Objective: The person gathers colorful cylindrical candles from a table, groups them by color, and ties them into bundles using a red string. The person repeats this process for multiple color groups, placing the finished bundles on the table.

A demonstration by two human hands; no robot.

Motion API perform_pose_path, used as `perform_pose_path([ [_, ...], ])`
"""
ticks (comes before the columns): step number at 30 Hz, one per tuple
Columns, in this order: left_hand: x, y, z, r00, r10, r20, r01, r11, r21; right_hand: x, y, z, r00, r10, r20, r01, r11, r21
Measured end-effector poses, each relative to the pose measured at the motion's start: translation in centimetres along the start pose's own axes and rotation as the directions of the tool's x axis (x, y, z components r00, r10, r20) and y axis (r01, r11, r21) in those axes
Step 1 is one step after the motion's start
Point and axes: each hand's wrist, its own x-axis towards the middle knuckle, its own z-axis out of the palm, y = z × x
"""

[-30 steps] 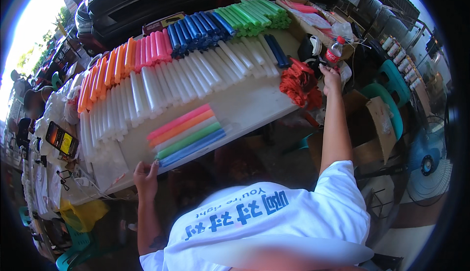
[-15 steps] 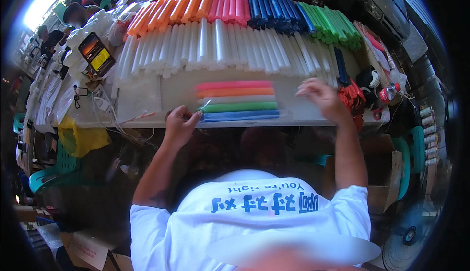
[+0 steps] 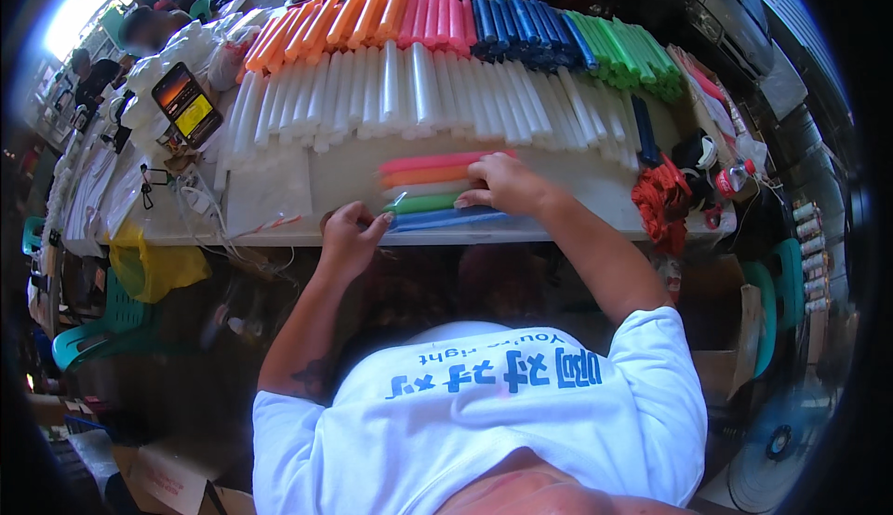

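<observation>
A flat row of candles in pink, orange, white, green and blue lies in clear plastic wrapping near the table's front edge. At its left end my left hand pinches the wrapping between thumb and fingers. My right hand reaches across from the right and grips the row near its right end, thumb by the blue candle and fingers over the white one. Part of the candles' right end is hidden under that hand. Behind the row lie many loose white candles side by side.
Piles of orange, pink, blue and green candles line the back. A phone leans at the left, near a clear plastic sheet. Red plastic and a bottle are at the right.
My right hand has come left and down from beyond the right end onto the candle row. My left hand stays at the left end.
</observation>
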Motion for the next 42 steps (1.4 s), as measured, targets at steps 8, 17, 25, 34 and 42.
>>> perform_pose_path([
  [8, 0.4, -0.7, 0.2, 0.998, 0.051, -0.03, -0.05, 0.998, 0.044, -15.1, 14.1, -3.2, 0.396, -0.007, -0.918, -0.259, 0.958, -0.119],
  [17, 0.8, -2.5, 0.5, 1.0, 0.012, -0.024, -0.013, 0.998, -0.055, -26.5, 28.7, -8.2, 0.006, 0.672, -0.74, -0.28, 0.712, 0.644],
  [25, 0.7, -2.6, 0.6, 1.0, -0.021, -0.014, 0.02, 0.997, -0.069, -24.7, 34.4, -12.6, 0.181, 0.974, -0.14, -0.205, 0.177, 0.963],
  [34, 0.7, -2.9, 0.5, 1.0, 0.021, -0.021, -0.021, 0.999, -0.045, -26.7, 32.1, -7.9, 0.111, 0.783, -0.612, 0.069, 0.608, 0.791],
  [42, 0.6, -1.2, 0.0, 1.0, 0.018, -0.01, -0.017, 0.996, 0.084, -27.9, 29.0, -7.2, 0.114, 0.592, -0.798, -0.414, 0.758, 0.504],
])
